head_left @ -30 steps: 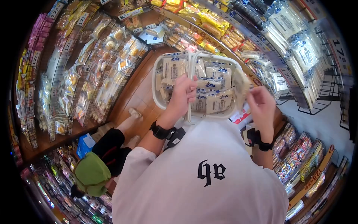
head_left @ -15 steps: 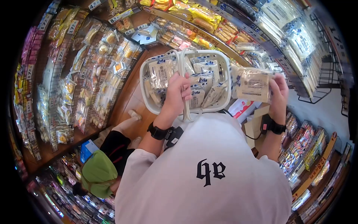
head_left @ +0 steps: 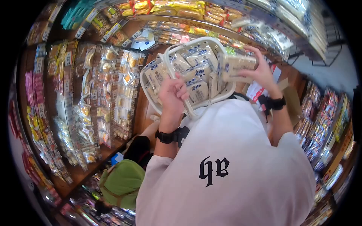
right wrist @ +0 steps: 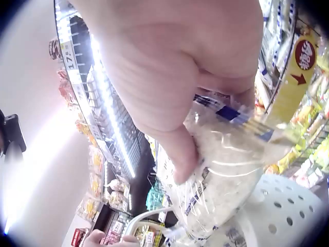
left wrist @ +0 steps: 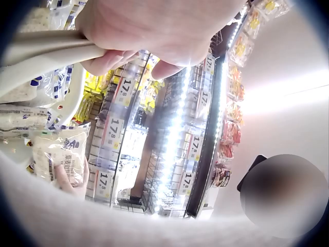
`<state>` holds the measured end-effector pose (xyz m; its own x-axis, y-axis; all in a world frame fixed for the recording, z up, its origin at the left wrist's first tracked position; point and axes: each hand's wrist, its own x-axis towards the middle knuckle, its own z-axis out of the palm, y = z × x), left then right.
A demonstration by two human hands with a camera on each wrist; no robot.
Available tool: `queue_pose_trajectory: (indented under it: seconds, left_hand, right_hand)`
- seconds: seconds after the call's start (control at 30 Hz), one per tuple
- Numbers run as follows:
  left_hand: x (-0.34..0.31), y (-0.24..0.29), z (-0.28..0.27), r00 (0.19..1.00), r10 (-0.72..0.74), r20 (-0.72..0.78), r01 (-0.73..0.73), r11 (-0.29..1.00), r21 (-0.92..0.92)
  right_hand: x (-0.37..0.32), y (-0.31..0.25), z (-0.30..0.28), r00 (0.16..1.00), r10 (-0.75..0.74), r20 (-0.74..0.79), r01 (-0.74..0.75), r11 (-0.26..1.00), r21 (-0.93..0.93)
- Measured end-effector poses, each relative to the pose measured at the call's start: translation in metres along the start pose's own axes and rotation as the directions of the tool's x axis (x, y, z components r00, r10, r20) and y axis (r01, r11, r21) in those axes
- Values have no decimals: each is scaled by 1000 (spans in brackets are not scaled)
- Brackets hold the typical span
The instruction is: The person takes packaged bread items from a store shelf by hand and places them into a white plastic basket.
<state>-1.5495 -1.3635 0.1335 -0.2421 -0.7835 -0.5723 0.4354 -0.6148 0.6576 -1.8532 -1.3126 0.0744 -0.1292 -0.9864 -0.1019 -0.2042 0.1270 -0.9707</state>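
A white basket [head_left: 222, 45] with perforated walls hangs in front of the person, filled with several clear-wrapped packets [head_left: 198, 71] printed in blue. The left hand [head_left: 173, 90] has its fingers curled around the basket handle [left wrist: 51, 59]. At the basket's right rim, the right hand [head_left: 264, 73] pinches one more bread-like packet [head_left: 239, 67] between thumb and fingers. That packet appears large in the right wrist view, with the right hand [right wrist: 169, 67] above it and the perforated basket wall [right wrist: 282, 211] below.
Shelves of packaged snacks [head_left: 109, 86] line the left side. Ahead, a shelf with yellow packs [head_left: 166, 11] and a rack of white packets [head_left: 301, 34] curve around. An open carton [head_left: 292, 98] stands at the right. Another person in a green top [head_left: 122, 182] is close behind on the left.
The right hand drew away from the basket with the packet, then brought it back to the right rim. The left hand keeps the handle; the basket has tilted, and the view has turned.
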Motion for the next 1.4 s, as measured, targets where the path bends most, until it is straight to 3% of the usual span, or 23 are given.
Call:
queue_pose_trajectory:
  seconds: [0.03, 0.07, 0.17, 0.27, 0.37, 0.4, 0.43, 0.47, 0.53, 0.6, 0.67, 0.77, 0.8, 0.9, 0.93, 1.03, 1.07, 1.1, 1.27, 1.37, 1.4]
  left_hand:
    - [2, -1, -3, 1000, -1, 16, 1, 1000, -13]
    - [5, 0, -4, 999, 0, 37, 1, 1000, -28]
    - [7, -1, -4, 1000, -4, 19, 4, 999, -40]
    - [10, -2, -6, 999, -23, 43, 25, 998, -52]
    - [10, -2, -4, 999, -19, 38, 20, 999, -38]
    - [10, -2, -3, 999, -15, 32, 16, 999, -32]
    - [10, -3, -1, 999, -19, 30, 20, 999, -26]
    - [11, -4, -1, 999, -22, 26, 23, 999, -22]
    - [10, -6, 0, 999, -26, 21, 26, 1000, -7]
    - [11, -6, 1, 999, -22, 25, 21, 1000, 17]
    - [8, -4, 4, 1000, -12, 17, 11, 1000, 18]
    - [6, -5, 3, 1000, 1, 1, -1, 1000, 23]
    - [6, -5, 3, 1000, 5, -3, -5, 1000, 27]
    - [6, -6, 4, 1000, -10, -15, 10, 999, 31]
    - [5, -6, 6, 1000, -11, -15, 11, 999, 39]
    - [1, -5, 14, 1000, -13, -16, 14, 999, 52]
    - [1, -3, 13, 1000, -15, -8, 15, 998, 53]
    - [0, -3, 12, 1000, -17, -3, 17, 999, 49]
    - [-3, -6, 4, 999, -20, 28, 19, 999, 38]
    - [0, 0, 4, 999, -25, 25, 24, 998, 53]
    - [0, 1, 4, 1000, -29, 12, 29, 998, 53]
  right_hand:
    - [3, 7, -11, 998, -48, -31, 43, 989, -139]
    - [6, 28, -20, 996, 59, -70, -49, 989, 141]
    - [6, 27, -39, 973, 169, -160, -131, 966, 224]
    - [-2, 23, -32, 967, 251, -40, -154, 703, 694]
    - [-17, 8, -11, 974, 189, 121, -218, 659, 720]
    - [-16, 27, -7, 966, 136, 222, -249, 733, 634]
    - [-20, 30, 6, 974, 134, 182, -215, 793, 570]
    - [-19, 31, 13, 954, 140, 264, -251, 854, 456]
    - [-12, 33, 20, 885, 212, 414, -292, 946, 141]
    - [-9, 16, 18, 955, 22, 296, 20, 990, -140]
    - [-6, -12, 16, 962, -239, 135, 272, 896, -351]
    - [7, -12, 10, 891, -367, 267, 452, 767, -456]
    - [11, -21, 10, 874, -266, 406, 417, 839, -350]
    - [30, -6, 21, 766, -243, 596, 543, 740, -397]
    - [33, -10, 21, 747, -151, 648, 543, 702, -462]
    - [21, -32, 26, 755, 81, 650, 467, 629, -621]
    - [21, -19, 23, 731, 27, 681, 513, 636, -576]
    - [17, -13, 21, 772, -28, 635, 459, 716, -527]
    - [21, -34, 32, 738, 32, 674, 526, 599, -604]
    - [14, -24, 29, 728, -240, 642, 661, 497, -562]
    - [10, -27, 26, 720, -271, 638, 670, 509, -540]
